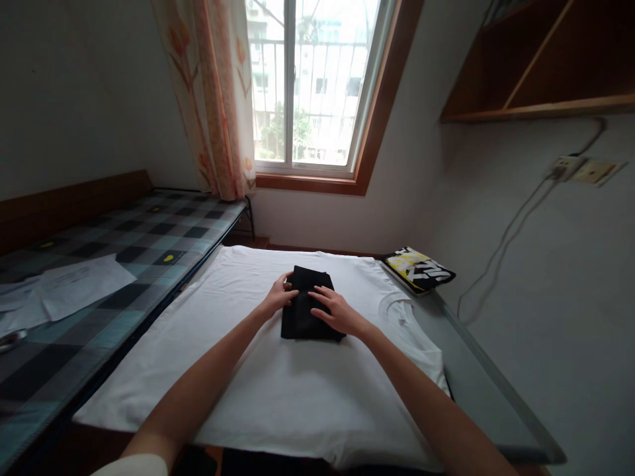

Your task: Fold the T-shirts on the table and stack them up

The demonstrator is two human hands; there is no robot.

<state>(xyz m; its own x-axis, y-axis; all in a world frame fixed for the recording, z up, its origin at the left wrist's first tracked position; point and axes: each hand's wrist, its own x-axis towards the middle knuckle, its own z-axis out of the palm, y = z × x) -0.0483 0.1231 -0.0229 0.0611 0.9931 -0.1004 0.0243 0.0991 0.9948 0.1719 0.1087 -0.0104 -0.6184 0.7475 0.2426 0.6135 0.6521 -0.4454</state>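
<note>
A folded black bundle (312, 320), seemingly cloth, lies in a flat rectangle on a spread white T-shirt (208, 324). At its left edge is my left hand (278, 295), with the thumb on top and the other fingers curled around the side. My right hand (338, 309) rests on the upper face of the bundle, fingers spread and fairly flat. The T-shirt's collar (397, 311) points to the right, and its cloth drapes over the near edge of the table.
On the left a checked bed (198, 218) holds several white papers (84, 291). A black, yellow and white printed item (419, 268) lies at the table's back right. The grey tabletop (489, 390) shows on the right. A cable (496, 254) hangs from a wall socket (595, 172).
</note>
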